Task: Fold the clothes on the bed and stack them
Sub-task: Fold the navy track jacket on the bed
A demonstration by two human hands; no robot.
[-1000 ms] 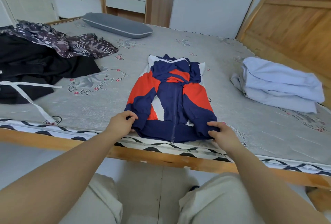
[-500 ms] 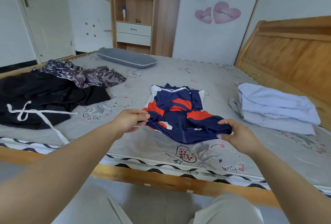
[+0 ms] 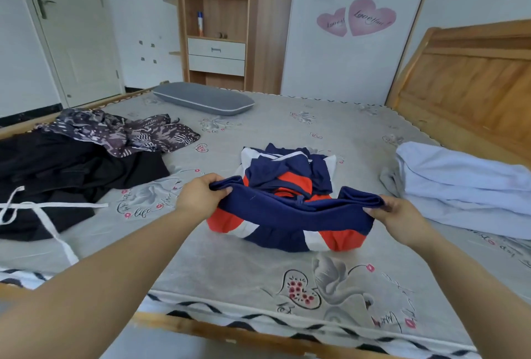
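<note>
If you carry the lifted hem too far or let one corner lead, the jacket (image 3: 290,215) may land skewed over its upper half, and the tucked sleeves could slide out and undo the shape you have. Your left hand (image 3: 198,197) has its fingers curled round the near-left corner of the navy hem, and your right hand (image 3: 402,216) pinches the near-right corner, so the hem is raised between them while the rest of the garment lies on the bed (image 3: 244,272), roughly in the middle, near your edge. A loose grip on either side would drop that corner and crease the fold. It is a soft zip jacket in navy, orange-red and white, already narrowed, with its hood bunched at the far end. Unfolded dark clothes (image 3: 71,169) lie well apart on your left, and a pale folded pile (image 3: 465,186) waits on your right.
</note>
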